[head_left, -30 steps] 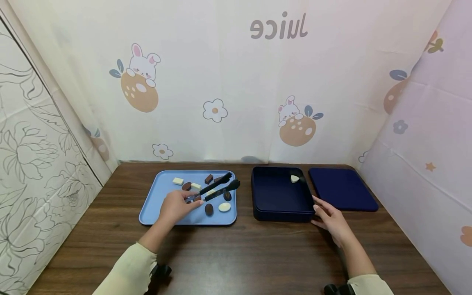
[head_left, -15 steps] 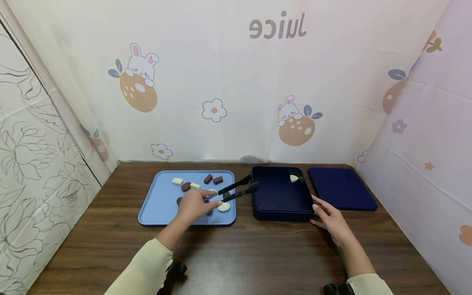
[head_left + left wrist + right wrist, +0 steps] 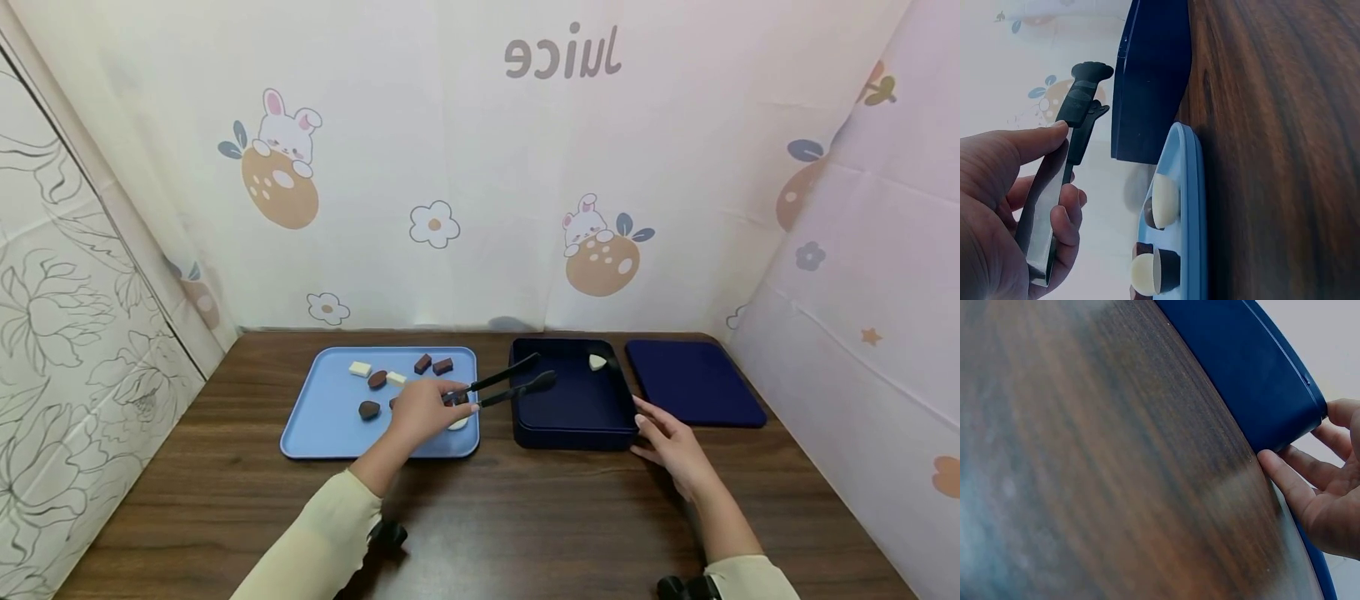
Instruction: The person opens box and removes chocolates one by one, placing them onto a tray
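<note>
My left hand (image 3: 420, 412) holds black-tipped metal tongs (image 3: 1042, 200) above the blue tray's right edge. The tong tips (image 3: 543, 381) are parted over the left part of the navy box (image 3: 577, 439); I see nothing between them. At the box's front right corner, my right hand (image 3: 671, 450) touches the side with its fingers and thumb. Inside the box, toward the back right, lies one white chocolate (image 3: 597, 362). The blue tray (image 3: 318, 421) carries several chocolates, among them a white one (image 3: 360, 368) and a dark one (image 3: 368, 410). My left hand hides part of them.
To the right of the box, a flat navy lid (image 3: 697, 383) lies on the brown wooden table (image 3: 525, 517). A printed cloth (image 3: 495, 150) hangs along the table's back edge, and another cloth closes off the right side.
My left hand has moved right with the tongs, from above the tray to where the tips hang over the box. My right hand stays at the box corner.
</note>
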{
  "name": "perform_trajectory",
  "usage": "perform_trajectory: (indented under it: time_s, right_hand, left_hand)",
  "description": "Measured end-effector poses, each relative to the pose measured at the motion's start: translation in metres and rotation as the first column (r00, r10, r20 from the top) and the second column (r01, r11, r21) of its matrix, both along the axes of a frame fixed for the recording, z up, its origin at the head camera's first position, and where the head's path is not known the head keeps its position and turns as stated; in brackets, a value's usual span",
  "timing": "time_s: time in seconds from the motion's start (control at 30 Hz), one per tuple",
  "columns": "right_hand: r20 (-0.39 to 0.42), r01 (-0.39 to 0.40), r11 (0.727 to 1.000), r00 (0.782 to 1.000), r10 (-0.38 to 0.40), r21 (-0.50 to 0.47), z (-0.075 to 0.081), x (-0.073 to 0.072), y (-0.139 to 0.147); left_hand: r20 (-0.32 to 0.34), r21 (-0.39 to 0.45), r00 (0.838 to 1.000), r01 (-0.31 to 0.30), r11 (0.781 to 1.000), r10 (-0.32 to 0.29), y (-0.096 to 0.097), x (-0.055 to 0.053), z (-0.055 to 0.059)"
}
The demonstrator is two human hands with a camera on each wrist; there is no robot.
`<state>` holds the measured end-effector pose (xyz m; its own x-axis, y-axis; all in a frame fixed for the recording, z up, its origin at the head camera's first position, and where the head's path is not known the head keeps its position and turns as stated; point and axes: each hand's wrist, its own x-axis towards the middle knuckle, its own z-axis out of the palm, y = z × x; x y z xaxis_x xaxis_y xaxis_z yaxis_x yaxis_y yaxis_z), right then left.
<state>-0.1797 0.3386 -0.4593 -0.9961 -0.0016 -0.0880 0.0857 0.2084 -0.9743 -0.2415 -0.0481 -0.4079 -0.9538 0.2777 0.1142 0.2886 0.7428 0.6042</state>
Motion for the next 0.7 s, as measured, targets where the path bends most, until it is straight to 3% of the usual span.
perform_trajectory:
  time_s: [0.3, 0.7]
  right_hand:
    - [0.002, 0.000, 1.000, 1.000, 0.000, 0.000, 0.001, -0.002, 0.000]
    - [0.005, -0.002, 1.000, 1.000, 0.002, 0.004, 0.001, 0.000, 0.000]
  left_hand:
    - [0.016, -0.040, 0.999, 0.038, 0.998, -0.038, 0.018, -0.012, 0.004]
    - [0.058, -0.107, 0.998, 0.036, 0.994, -0.030, 0.042, -0.024, 0.008]
